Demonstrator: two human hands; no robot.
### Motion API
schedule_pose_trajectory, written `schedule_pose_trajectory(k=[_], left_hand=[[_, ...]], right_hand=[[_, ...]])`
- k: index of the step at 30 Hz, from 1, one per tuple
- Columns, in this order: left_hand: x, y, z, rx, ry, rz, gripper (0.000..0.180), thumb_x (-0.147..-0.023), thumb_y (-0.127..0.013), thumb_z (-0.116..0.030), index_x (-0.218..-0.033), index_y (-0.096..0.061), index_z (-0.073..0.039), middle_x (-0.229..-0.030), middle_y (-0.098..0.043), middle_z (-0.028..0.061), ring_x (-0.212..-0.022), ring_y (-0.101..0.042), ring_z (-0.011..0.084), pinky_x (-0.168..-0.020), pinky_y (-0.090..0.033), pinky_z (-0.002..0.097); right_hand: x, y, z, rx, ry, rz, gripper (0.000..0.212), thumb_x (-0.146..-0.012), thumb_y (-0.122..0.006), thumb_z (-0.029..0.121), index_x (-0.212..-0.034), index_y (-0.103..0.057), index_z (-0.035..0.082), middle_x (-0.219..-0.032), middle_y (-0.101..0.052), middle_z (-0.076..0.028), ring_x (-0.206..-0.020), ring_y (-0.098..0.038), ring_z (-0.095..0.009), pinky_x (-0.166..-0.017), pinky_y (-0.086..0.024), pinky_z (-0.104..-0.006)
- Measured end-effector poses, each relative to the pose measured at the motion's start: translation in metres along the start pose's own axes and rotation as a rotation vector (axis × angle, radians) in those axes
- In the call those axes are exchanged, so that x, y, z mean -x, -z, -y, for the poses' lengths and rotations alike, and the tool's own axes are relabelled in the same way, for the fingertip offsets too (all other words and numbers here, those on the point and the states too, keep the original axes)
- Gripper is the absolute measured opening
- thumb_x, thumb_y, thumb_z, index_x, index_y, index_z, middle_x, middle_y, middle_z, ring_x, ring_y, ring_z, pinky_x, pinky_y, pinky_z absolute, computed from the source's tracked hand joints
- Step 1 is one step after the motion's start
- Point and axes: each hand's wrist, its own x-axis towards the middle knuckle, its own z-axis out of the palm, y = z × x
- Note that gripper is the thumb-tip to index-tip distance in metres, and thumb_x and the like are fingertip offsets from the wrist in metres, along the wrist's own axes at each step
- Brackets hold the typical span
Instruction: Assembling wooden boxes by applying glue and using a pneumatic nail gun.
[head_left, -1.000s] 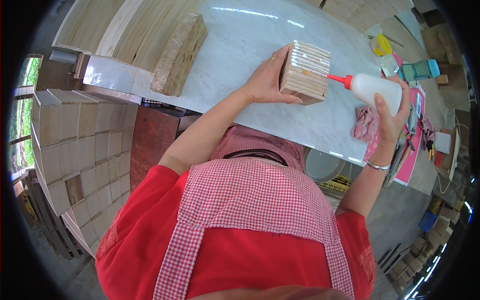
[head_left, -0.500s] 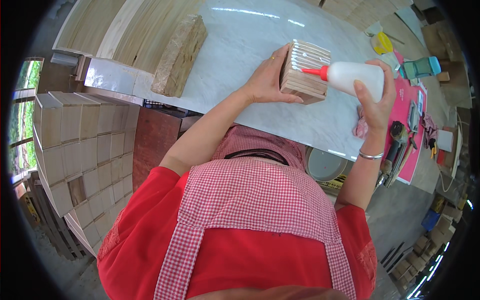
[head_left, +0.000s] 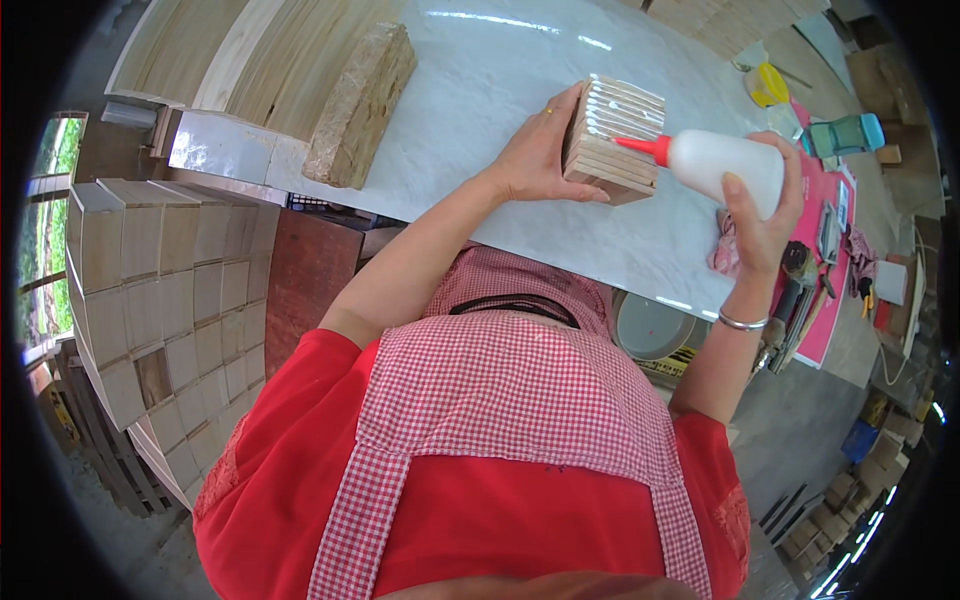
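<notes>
A stack of thin wooden boards [head_left: 612, 172] rests on the pale marbled table, its board edges facing up. White glue [head_left: 607, 105] lies in beads along several of those edges. My left hand [head_left: 545, 150] is closed round the stack's left side, thumb along the near face. In my right hand [head_left: 765, 205] is a white glue bottle [head_left: 715, 160], tilted nearly flat. Its red nozzle [head_left: 640, 147] points left, with the tip at the board edges; I cannot tell whether it touches them.
Left on the table lies a wrapped wooden block [head_left: 358, 110], beside long planks [head_left: 270, 70]. Wooden blocks [head_left: 180, 270] are stacked at far left. To the right are a yellow tub [head_left: 768, 85], a teal-lidded jar [head_left: 843, 134], a pink cloth [head_left: 724, 245] and tools on a pink sheet [head_left: 825, 320].
The glue bottle and my right hand have shifted slightly right and down. More glue shows along the board edges. My left hand keeps its hold on the stack.
</notes>
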Motion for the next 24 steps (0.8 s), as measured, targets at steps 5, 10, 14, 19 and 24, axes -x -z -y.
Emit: schedule_pose_trajectory(k=[5, 10, 14, 19, 24], left_hand=[[0.0, 0.0, -0.003, 0.002, 0.009, 0.005, 0.131, -0.058, -0.09, -0.052, -0.153, -0.014, -0.004, -0.144, -0.041, 0.0255, -0.131, -0.045, 0.0433, -0.109, -0.04, 0.0466], [0.0, 0.0, 0.0, 0.007, 0.002, 0.001, 0.131, -0.057, -0.091, -0.052, -0.153, -0.015, -0.004, -0.144, -0.042, 0.0254, -0.13, -0.045, 0.0434, -0.109, -0.04, 0.0467], [0.001, 0.001, -0.001, 0.025, 0.029, 0.018, 0.131, -0.058, -0.091, -0.049, -0.154, -0.014, -0.004, -0.145, -0.041, 0.0242, -0.133, -0.043, 0.0417, -0.111, -0.038, 0.0454], [0.001, 0.004, -0.004, 0.061, 0.069, 0.044, 0.13, -0.059, -0.092, -0.041, -0.155, -0.012, -0.005, -0.148, -0.038, 0.0218, -0.138, -0.038, 0.038, -0.115, -0.033, 0.0425], [0.001, 0.002, -0.005, 0.057, 0.058, 0.037, 0.131, -0.059, -0.092, -0.04, -0.155, -0.012, -0.004, -0.15, -0.035, 0.0221, -0.139, -0.037, 0.0378, -0.116, -0.032, 0.0424]], right_hand=[[-0.005, -0.019, 0.004, -0.046, -0.046, 0.072, 0.047, -0.076, -0.08, 0.018, -0.116, -0.057, 0.005, -0.107, -0.059, -0.005, -0.096, -0.058, -0.015, -0.084, -0.048, -0.0293], [-0.004, -0.005, 0.0, -0.024, -0.057, 0.089, 0.047, -0.077, -0.08, 0.017, -0.117, -0.057, 0.005, -0.108, -0.059, -0.005, -0.096, -0.058, -0.015, -0.084, -0.048, -0.0294], [0.002, 0.026, -0.009, 0.071, -0.01, 0.052, 0.047, -0.077, -0.079, 0.016, -0.117, -0.056, 0.005, -0.11, -0.059, -0.006, -0.097, -0.058, -0.016, -0.085, -0.049, -0.0299], [0.011, 0.041, -0.01, 0.059, -0.055, 0.002, 0.047, -0.077, -0.078, 0.015, -0.117, -0.056, 0.004, -0.111, -0.058, -0.006, -0.098, -0.058, -0.016, -0.086, -0.048, -0.0306], [0.011, 0.014, -0.003, -0.029, -0.05, -0.005, 0.047, -0.077, -0.079, 0.015, -0.117, -0.056, 0.005, -0.11, -0.058, -0.006, -0.098, -0.057, -0.015, -0.086, -0.048, -0.0301]])
